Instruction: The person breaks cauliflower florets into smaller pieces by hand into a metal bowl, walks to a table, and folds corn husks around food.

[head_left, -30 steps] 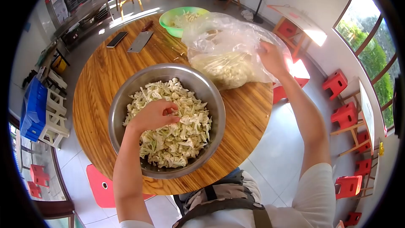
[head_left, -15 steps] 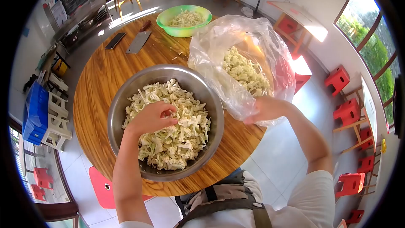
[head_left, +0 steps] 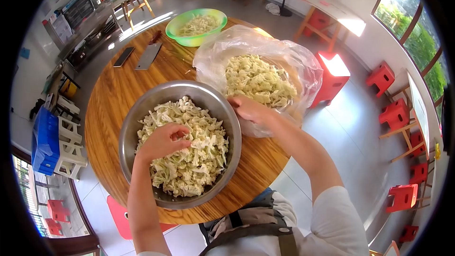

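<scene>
1. In the head view, a round brown table with striped wood grain (head_left: 105, 130) is seen across the middle of the frame, and on it, left of centre, is set a wide, round, silver steel bowl (head_left: 234, 147)

2. The steel bowl is filled with cut, pale cream and green cauliflower pieces (head_left: 201, 156); over them the left hand (head_left: 166, 142) is placed, with its fingers half curled and a gap left between thumb and fingers; whether a piece is held cannot be told

3. Right of centre, just beside the steel bowl's rim, the near edge of a large, clear plastic bag (head_left: 208, 64) is gripped by the closed right hand (head_left: 249, 109)

4. The bag is spread with its mouth facing up, and a heap of pale cauliflower (head_left: 258, 78) is seen inside it

5. At the upper centre, just beside the bag, a round, light-green plastic basin (head_left: 172, 27) is placed, with pale cut strips (head_left: 198, 24) in it

6. At the upper left of the table, a broad steel cleaver with a dark reddish handle (head_left: 149, 58) is laid flat, and near it, to the left, a flat, black, rectangular object (head_left: 123, 57)
</scene>
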Demonstrator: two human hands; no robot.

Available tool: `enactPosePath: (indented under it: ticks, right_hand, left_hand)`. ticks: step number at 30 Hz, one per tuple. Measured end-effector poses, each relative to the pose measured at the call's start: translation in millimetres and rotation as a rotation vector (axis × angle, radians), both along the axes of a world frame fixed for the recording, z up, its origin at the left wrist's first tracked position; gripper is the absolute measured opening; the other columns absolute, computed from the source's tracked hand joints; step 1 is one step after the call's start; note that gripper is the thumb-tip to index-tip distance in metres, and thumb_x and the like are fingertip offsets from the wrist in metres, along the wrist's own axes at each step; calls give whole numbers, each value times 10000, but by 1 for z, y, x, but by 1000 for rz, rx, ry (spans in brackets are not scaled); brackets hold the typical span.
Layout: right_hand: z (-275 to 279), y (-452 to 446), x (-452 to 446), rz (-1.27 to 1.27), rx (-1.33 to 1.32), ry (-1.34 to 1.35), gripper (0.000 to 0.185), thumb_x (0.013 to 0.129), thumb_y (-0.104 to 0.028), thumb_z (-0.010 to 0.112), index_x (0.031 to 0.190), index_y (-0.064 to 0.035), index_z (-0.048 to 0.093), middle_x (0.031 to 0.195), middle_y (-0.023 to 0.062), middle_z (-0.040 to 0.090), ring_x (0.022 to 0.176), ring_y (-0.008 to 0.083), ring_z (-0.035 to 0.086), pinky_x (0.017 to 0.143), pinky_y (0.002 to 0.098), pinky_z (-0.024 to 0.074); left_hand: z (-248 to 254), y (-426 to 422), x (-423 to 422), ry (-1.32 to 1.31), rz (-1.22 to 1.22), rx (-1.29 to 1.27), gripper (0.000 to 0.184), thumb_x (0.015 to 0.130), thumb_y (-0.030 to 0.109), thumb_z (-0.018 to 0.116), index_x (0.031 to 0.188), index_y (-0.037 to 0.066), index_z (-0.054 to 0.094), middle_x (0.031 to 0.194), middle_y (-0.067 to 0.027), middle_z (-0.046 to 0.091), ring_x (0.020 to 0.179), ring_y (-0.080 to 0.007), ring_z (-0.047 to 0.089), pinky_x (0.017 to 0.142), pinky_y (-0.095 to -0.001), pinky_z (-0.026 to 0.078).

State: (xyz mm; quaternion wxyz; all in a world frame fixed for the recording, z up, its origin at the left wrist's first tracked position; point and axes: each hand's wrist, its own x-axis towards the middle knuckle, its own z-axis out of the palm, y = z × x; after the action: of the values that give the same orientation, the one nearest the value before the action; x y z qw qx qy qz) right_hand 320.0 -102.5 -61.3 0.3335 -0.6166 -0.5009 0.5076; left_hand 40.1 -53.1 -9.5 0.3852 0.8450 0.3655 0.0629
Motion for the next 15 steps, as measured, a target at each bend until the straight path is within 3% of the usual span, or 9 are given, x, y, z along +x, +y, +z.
enactPosePath:
  ticks: [3,5,7,10,13,15]
  right_hand:
    - [4,-33,10,197,25,-464,309,871,-120,526,1158,-5,514,1066,133,604,976,297,576,838,362,449]
    - [49,-74,-10,254,-64,-605,312,838,-127,567,1117,4,519,1062,161,591,973,353,553,838,382,445]
    - [3,-100,-10,27,726,-627,317,811,-105,609,1102,-5,534,1026,148,600,940,359,560,833,375,447]
    - [17,-133,-20,-167,896,-587,291,812,-82,622,1084,-9,549,960,127,610,816,318,603,751,335,489]
    - [3,-164,-33,-182,746,-253,266,798,-71,634,1047,-11,564,887,123,601,665,274,593,585,330,494]
    - [-12,-171,-31,-136,712,-327,235,810,-62,624,1033,-9,573,883,115,606,661,234,607,578,282,501]
  left_hand:
    - [-1,2,1,15,-14,8,391,731,291,702,1045,78,606,909,-46,567,790,-144,519,735,-273,448]
    - [0,2,2,15,-21,6,403,731,282,707,1061,77,602,924,-47,568,802,-146,521,742,-276,450]
    - [3,0,3,21,-8,10,391,734,263,709,1059,73,606,932,-53,572,801,-150,529,747,-280,453]
    - [15,-6,7,18,35,-5,328,751,230,699,1024,62,625,905,-63,587,789,-155,547,748,-281,455]
    - [17,-9,14,-58,81,71,211,768,187,684,915,40,648,853,-69,605,768,-158,565,741,-284,455]
    - [18,-9,17,-98,116,148,150,770,156,681,834,24,650,831,-71,617,763,-161,574,736,-284,454]
